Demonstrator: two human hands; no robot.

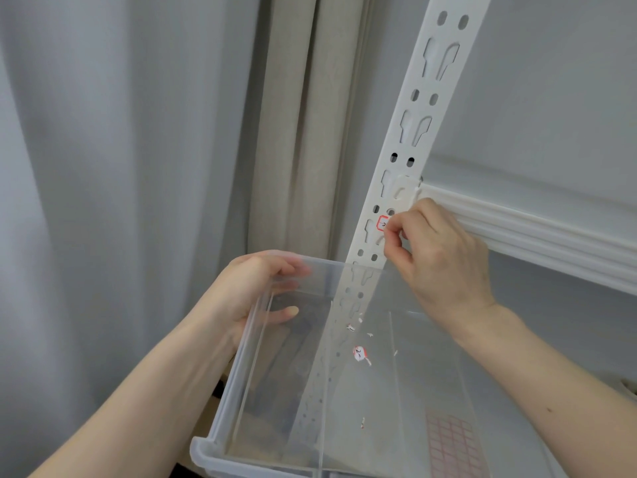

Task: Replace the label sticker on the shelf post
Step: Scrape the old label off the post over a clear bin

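A white slotted shelf post [418, 132] runs up the middle right. On it sits a small red-bordered label sticker [382, 223]. My right hand [444, 257] pinches at the sticker's right edge with thumb and forefinger. My left hand [255, 291] grips the far left rim of a clear plastic bin [241, 391] held just below the sticker. Torn sticker scraps [360, 353] lie inside the bin. A sheet of red-bordered labels [451, 446] shows through the bin's lower right.
A white ribbed shelf beam [537, 236] runs right from the post. Grey curtains [120, 150] and a beige curtain [303, 132] hang at the left. A pale wall lies behind the shelf.
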